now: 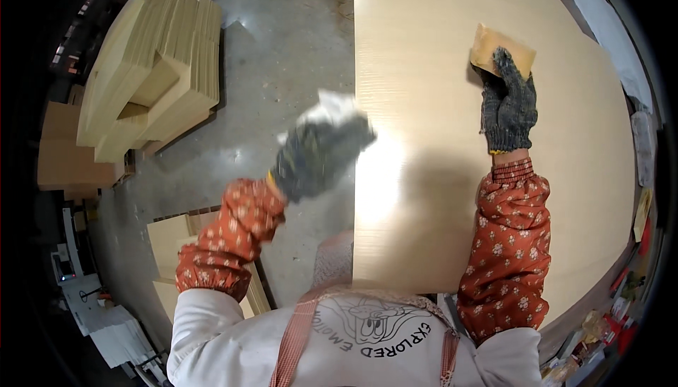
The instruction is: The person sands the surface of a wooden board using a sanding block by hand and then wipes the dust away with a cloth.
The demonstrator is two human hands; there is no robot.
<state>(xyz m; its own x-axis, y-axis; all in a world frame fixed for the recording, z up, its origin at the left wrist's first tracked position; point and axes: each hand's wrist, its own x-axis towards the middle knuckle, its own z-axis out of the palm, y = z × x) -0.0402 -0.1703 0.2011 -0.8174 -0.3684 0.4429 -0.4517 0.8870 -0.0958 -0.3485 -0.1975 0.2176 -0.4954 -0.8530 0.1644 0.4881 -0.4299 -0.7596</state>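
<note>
A tan sanding block (502, 48) is pressed flat on a large pale wood-grain panel (424, 196), toward the far right part of that panel, well in from its far edge and its right edge. The right hand (508, 104), in a dark knitted glove, is laid over the near half of the block; its fingers (505, 62) are held together and extended across the top, and the far half of the block is left uncovered beyond the fingertips. The block's long axis is seen to run roughly across the panel, slightly skewed, with the forearm coming up from the near edge almost square to it. The right hand is plainly the nearer one.

The left hand (318, 154) is raised at the panel's left edge, closed around a crumpled whitish cloth (332, 108). It is blurred, so the grip cannot be made out finger by finger, and whether the cloth touches the panel cannot be told.

The block's underside and the thumb of the right hand are hidden. A bright glare lies on the panel near the left edge. Stacked pale boards (152, 69) are seen on the concrete floor (282, 48) to the left.
</note>
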